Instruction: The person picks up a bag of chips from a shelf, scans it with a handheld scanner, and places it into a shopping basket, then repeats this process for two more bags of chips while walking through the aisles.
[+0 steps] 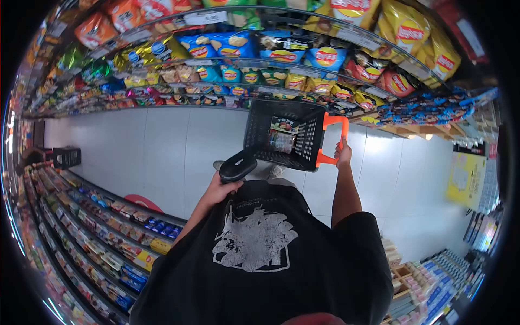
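Observation:
My right hand (343, 151) is closed around the orange handle (345, 130) of a black shopping basket (257, 127). The basket hangs before me, its mesh side and inside showing; a colourful printed panel (283, 125) is at its bottom. In my left hand (221, 189) is a black rounded oblong case (238, 166) with a small pale logo, held beside the basket's near left corner. The fingers of this hand are partly hidden under the case. Below the basket, a light shoe (276, 171) shows on the floor.
Ahead, curved shelves hold bagged chips, including blue bags (216, 44) and yellow bags (406, 30). Shelves of packaged snacks (116, 260) run along my left. Far left, a person (33, 158) is by a dark basket (67, 157). A yellow sign (467, 176) stands at right.

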Demonstrator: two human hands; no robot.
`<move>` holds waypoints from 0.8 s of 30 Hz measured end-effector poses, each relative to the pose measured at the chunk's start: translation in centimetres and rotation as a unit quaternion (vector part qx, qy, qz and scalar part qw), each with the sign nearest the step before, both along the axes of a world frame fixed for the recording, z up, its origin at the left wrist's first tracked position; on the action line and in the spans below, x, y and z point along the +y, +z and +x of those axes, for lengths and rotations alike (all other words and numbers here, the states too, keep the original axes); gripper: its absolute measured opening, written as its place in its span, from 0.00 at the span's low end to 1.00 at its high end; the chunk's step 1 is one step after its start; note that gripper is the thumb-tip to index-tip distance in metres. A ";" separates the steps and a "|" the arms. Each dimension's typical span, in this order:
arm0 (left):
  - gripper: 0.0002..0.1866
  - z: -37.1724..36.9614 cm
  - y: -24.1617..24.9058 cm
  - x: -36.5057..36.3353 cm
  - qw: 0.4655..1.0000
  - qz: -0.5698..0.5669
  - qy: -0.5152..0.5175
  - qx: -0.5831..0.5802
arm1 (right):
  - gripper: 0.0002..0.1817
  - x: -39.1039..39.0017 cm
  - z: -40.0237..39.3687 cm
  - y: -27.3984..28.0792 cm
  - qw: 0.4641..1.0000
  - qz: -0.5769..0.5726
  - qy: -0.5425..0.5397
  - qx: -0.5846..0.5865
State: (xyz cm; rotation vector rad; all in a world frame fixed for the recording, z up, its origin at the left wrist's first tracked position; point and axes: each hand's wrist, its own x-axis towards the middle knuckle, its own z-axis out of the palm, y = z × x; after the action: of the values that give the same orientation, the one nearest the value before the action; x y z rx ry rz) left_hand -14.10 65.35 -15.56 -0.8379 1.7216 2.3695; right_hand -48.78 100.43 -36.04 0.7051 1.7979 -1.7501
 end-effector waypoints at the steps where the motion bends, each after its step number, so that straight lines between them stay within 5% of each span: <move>1: 0.11 0.1 0.7 -0.3 1.000 0.001 0.018 0.008 | 0.27 -0.6 0.0 -0.3 1.000 0.003 0.001 -0.001; 24: 0.07 19.4 0.6 -18.5 0.969 -0.019 0.244 0.027 | 0.25 -32.5 15.9 -1.9 0.998 -0.054 0.029 -0.021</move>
State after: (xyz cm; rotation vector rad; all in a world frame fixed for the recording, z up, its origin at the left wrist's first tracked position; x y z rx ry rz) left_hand 5.31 46.86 -14.94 -1.3497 1.7472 2.6785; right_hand -32.91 67.92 -37.98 0.6364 1.6659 -1.7660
